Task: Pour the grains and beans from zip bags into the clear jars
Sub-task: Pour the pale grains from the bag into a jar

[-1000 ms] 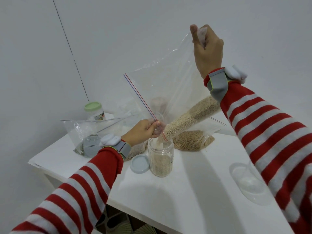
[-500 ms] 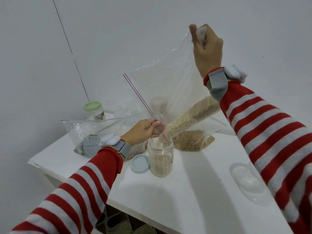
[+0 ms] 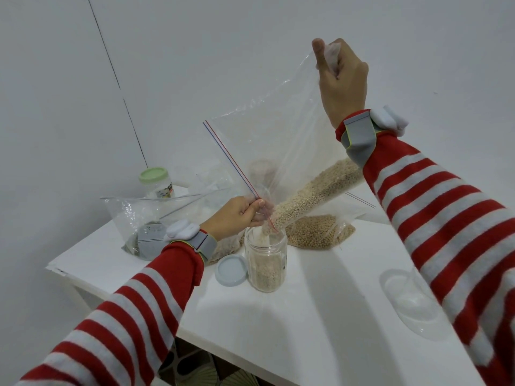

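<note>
A large clear zip bag [image 3: 278, 129] hangs tilted over an open clear jar [image 3: 266, 263] on the white table [image 3: 320, 316]. My right hand [image 3: 341, 79] grips the bag's raised bottom corner high up. My left hand [image 3: 237, 215] pinches the bag's mouth corner just above the jar's rim. Pale round grains [image 3: 315, 196] lie along the bag's lower edge and stream into the jar, which holds grain in its lower half.
The jar's pale blue lid [image 3: 232, 271] lies to its left. A bag of beans [image 3: 317, 232] rests behind the jar. Another bag [image 3: 142, 224] and a green-lidded jar [image 3: 157, 182] sit at the back left. An empty clear jar [image 3: 409, 302] lies on the right.
Both hands have kept their places. Grains have slid further down the bag, and the grain in the jar stands a little higher.
</note>
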Demonstrator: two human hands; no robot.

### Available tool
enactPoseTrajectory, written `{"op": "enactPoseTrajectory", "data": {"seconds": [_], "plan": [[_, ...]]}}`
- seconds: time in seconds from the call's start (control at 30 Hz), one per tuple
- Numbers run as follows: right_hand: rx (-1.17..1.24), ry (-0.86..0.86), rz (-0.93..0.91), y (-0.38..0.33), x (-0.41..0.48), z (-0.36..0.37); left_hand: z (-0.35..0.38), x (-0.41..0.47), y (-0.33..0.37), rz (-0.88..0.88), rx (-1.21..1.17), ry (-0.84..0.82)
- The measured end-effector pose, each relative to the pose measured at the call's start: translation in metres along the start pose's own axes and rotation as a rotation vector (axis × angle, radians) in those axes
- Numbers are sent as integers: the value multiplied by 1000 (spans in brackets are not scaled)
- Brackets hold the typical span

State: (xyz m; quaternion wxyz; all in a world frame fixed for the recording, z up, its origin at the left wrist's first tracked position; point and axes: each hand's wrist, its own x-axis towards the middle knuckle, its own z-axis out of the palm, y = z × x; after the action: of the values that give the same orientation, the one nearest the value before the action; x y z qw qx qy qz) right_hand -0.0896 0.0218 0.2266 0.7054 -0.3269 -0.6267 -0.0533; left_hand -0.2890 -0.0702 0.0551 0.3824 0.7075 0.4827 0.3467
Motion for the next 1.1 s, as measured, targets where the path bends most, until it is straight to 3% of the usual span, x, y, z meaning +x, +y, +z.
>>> {"op": "enactPoseTrajectory", "data": {"seconds": [1.1], "plan": [[14, -14, 18, -7, 1, -2, 0, 0, -1, 0, -28, -7]]}}
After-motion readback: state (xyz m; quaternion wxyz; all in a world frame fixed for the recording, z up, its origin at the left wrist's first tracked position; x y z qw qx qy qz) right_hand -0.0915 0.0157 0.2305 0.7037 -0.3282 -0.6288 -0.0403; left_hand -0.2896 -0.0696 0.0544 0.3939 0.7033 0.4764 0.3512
